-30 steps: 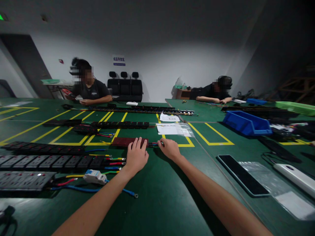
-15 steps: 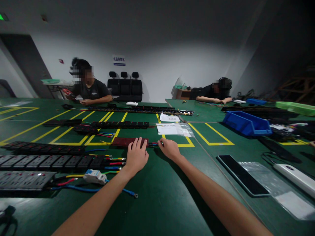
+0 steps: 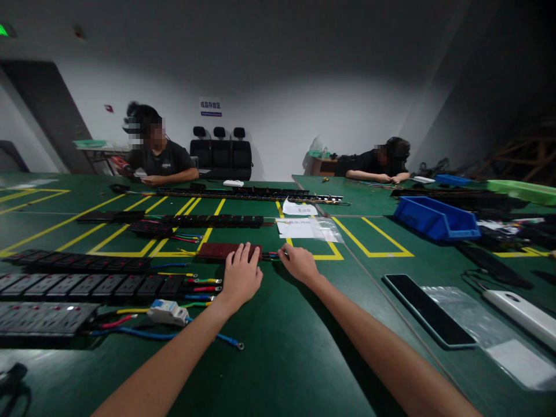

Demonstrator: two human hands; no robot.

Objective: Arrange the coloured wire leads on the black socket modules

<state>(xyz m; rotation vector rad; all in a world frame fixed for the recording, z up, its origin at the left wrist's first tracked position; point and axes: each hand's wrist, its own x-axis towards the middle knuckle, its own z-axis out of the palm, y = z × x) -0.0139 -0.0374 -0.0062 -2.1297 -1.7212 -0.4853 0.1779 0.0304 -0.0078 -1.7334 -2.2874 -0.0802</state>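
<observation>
Dark red, flat rectangular strip, lying lengthwise on the green table straight ahead of the person, across a yellow floor-style marking line. A short bundle of coloured wires leaves its right end.

Left hand: open, palm down, fingers extended and laid flat on the right end of the strip.

Right hand: fingers curled, tips closed on the free end of the wire bundle, just beside the left hand.

Beyond the hands: a white paper sheet in a clear sleeve and a row of black socket modules.

To the left: long black multi-socket strips in parallel rows, each trailing red, yellow and blue leads; near them a small white and blue circuit breaker on a blue wire.

To the right: a flat black slab with a pale edge, a clear plastic sheet, a white oblong device and a blue plastic bin.

Far edge: two seated co-workers, one at left and one at right, arms on the table.
</observation>
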